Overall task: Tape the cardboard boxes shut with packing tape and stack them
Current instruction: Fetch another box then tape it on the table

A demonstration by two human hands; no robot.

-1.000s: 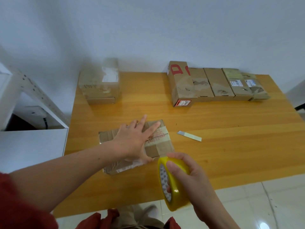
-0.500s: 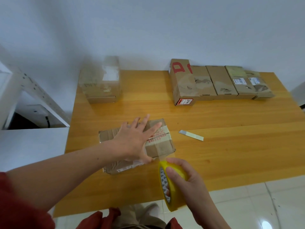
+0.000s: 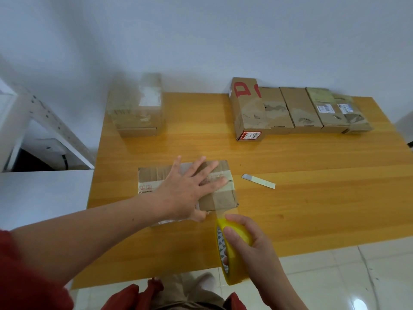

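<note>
At the far left stands a white metal rack (image 3: 42, 121), just beside the wooden desk (image 3: 312, 209). At the desk's back left corner, against the wall, sits a blurred cardboard parcel (image 3: 136, 108) with shiny clear tape over it and a white label on top.

Nearer the front edge, left of centre, lies the flat cardboard box (image 3: 152, 175) that is being taped. The left hand (image 3: 190, 191) presses on its lid with the palm down and the fingers straight and spread, the thumb at the box's near edge. A strip of clear tape (image 3: 224, 210) runs from the box's near right part down to the yellow tape roll (image 3: 232, 249), which is held on edge just off the box's near right corner. The right hand (image 3: 252, 249) grips the roll, with the fingers curled over its outer rim and a fingertip inside the core.

To the right of the box, apart from it, a small pale cutter blade (image 3: 258, 181) lies flat on the desk. Along the back right edge a row of cardboard boxes (image 3: 299, 108) stands side by side, touching; the leftmost is the tallest and bears red lettering.
</note>
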